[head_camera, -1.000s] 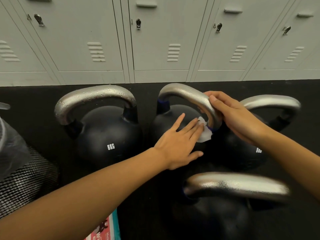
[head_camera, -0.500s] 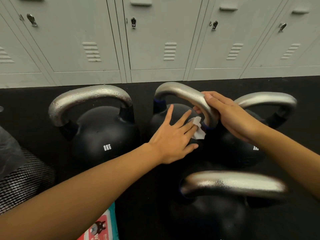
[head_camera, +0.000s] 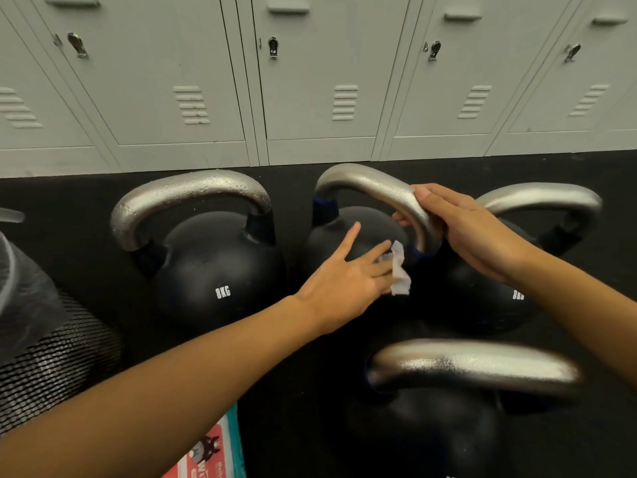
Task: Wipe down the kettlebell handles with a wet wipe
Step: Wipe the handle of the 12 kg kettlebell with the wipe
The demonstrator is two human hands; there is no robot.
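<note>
Several black kettlebells with silver handles stand on the black floor. My right hand [head_camera: 472,229] grips the right side of the middle kettlebell's handle [head_camera: 368,182], thumb on top and fingers curled underneath. My left hand [head_camera: 344,277] lies over that kettlebell's body [head_camera: 331,239], fingers mostly extended, and pinches a small white wet wipe [head_camera: 400,274] at its fingertips. The wipe hangs just left of the handle's right leg, slightly apart from it. The left kettlebell [head_camera: 213,270] is marked 8KG and its handle shows water droplets.
A third kettlebell [head_camera: 551,196] stands at the right behind my right wrist, and a fourth one's handle [head_camera: 475,363] is close in front. A black mesh bin with a plastic liner [head_camera: 51,357] stands at left. A wipes pack [head_camera: 213,453] lies at the bottom edge. Grey lockers [head_camera: 320,81] line the back.
My left hand has drawn the wipe down and slightly away from the inside of the handle's right leg. My right hand keeps its grip on the handle.
</note>
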